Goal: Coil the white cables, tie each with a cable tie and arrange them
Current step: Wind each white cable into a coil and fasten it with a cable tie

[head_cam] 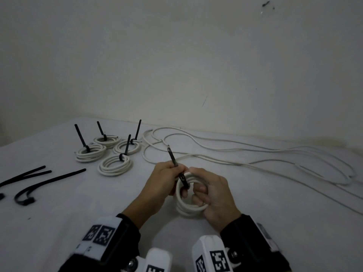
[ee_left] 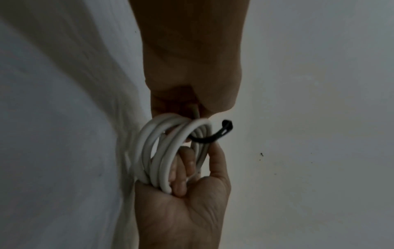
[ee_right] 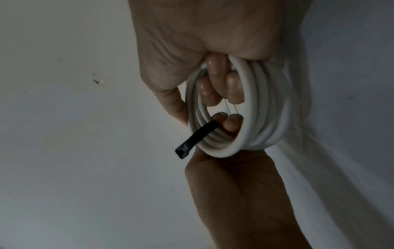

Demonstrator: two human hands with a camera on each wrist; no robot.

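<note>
A white cable coil [head_cam: 186,210] is held upright above the table between both hands. My right hand [head_cam: 198,193] grips it with fingers curled through its centre, as the right wrist view shows around the coil [ee_right: 262,118]. A black cable tie [head_cam: 181,178] wraps the coil's top; its tail points up and away. My left hand [head_cam: 176,171] pinches that tail just above the coil. In the left wrist view the tie [ee_left: 209,138] loops over the strands of the coil [ee_left: 153,151], its head [ee_left: 227,124] sticking out to the right.
Several tied coils [head_cam: 115,165] with upright black tie tails sit at the back left. Loose white cables [head_cam: 235,154] sprawl across the back and right of the white table [head_cam: 255,222]. Spare black cable ties [head_cam: 39,179] lie at the left edge. A wall stands behind.
</note>
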